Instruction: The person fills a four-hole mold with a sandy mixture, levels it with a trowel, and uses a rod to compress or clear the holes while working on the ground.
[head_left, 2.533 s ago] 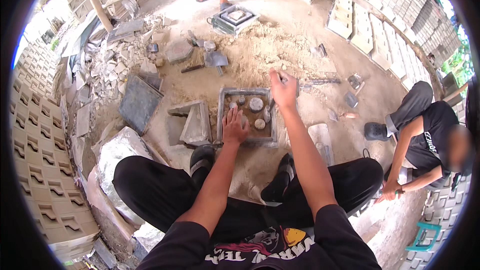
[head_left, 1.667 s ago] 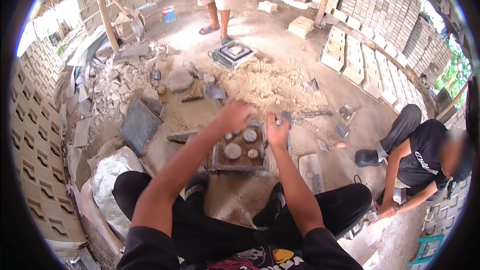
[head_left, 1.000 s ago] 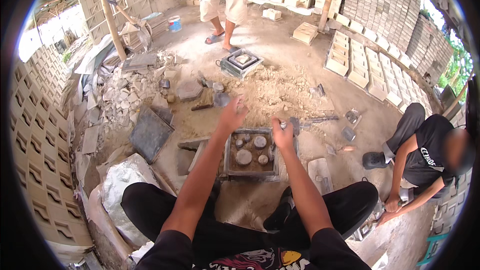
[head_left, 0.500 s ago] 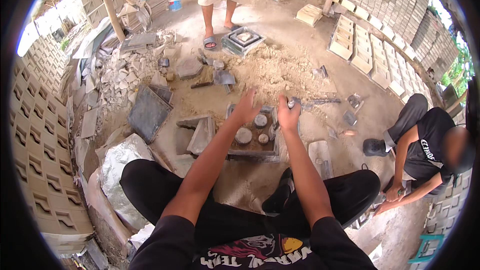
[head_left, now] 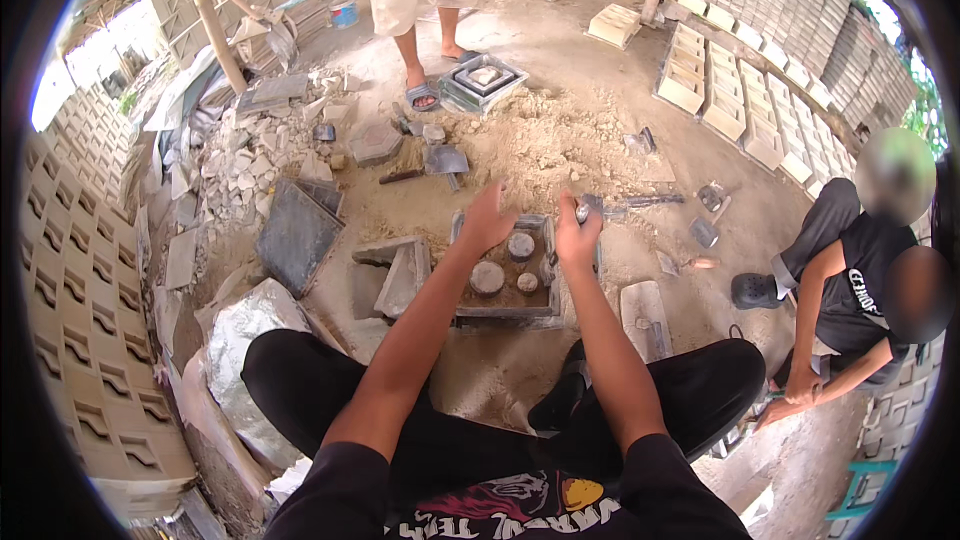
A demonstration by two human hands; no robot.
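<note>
A square metal mould (head_left: 505, 318) lies on the ground in front of me, sandy inside. Several round pale plugs, among them a large disc (head_left: 487, 278), stand within it. My left hand (head_left: 488, 224) hovers over the mould's far left corner, thumb and fingers apart, nothing seen in it. At the far right corner my right hand (head_left: 577, 235) is closed around a grey, metal-looking tool (head_left: 590, 205); its lower part is hidden, so I cannot tell its exact kind. Beyond it lies a dark bar (head_left: 645, 201).
Broken rubble (head_left: 235, 155) and a dark slab (head_left: 298, 230) lie left. A trowel (head_left: 690, 262) and a pale block (head_left: 642, 315) lie right. A person (head_left: 425, 0) stands beyond a second mould (head_left: 483, 80). A co-worker (head_left: 845, 290) crouches right. Patterned blocks (head_left: 90, 330) are stacked left.
My hands stay nearly in place over the mould. The standing person's legs have shifted slightly left. Another blurred head now shows behind the crouching co-worker.
</note>
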